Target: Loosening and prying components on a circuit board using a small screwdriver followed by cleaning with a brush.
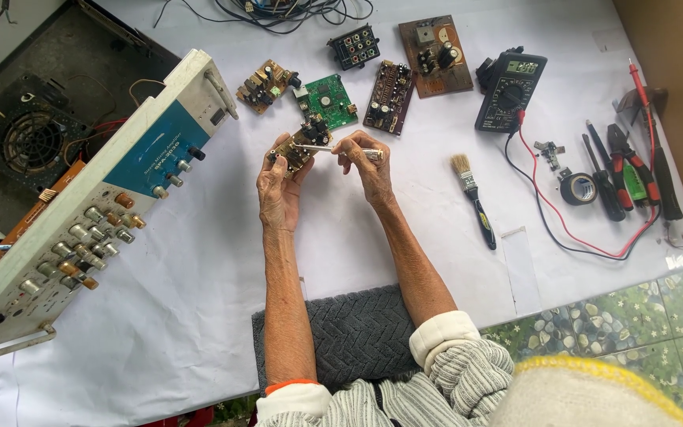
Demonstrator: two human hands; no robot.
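Head view: the left hand [278, 194] grasps a small brown board [298, 146] between thumb and fingers, lifted above the middle of the tabletop [199, 261], which is covered with a white sheet. The right hand [369, 166] is clenched around the clear handle of a screwdriver [349, 150], whose metal shaft lies level and points left, its tip touching the board. Both forearms reach up from the near edge, over a grey mat [357, 332] that hangs across that edge.

Toward the far edge lie more boards in a loose row: a brown one [262, 85], a green one [327, 100] just beyond the held board, a dark narrow one [389, 96], a black socket block [354, 46] and a copper-coloured one [435, 54]. To their right sits a multimeter [510, 88] with red and black leads [579, 237] looping toward the right edge. A brush [474, 202] lies right of the hands, well apart from them. Near the right edge are a tape roll [578, 189], screwdrivers and pliers [630, 170].

Along the left edge a white and blue amplifier panel [96, 205] with rows of knobs lies tilted, beside an open chassis with a fan [33, 142]. Cables [278, 12] are bunched at the far edge.
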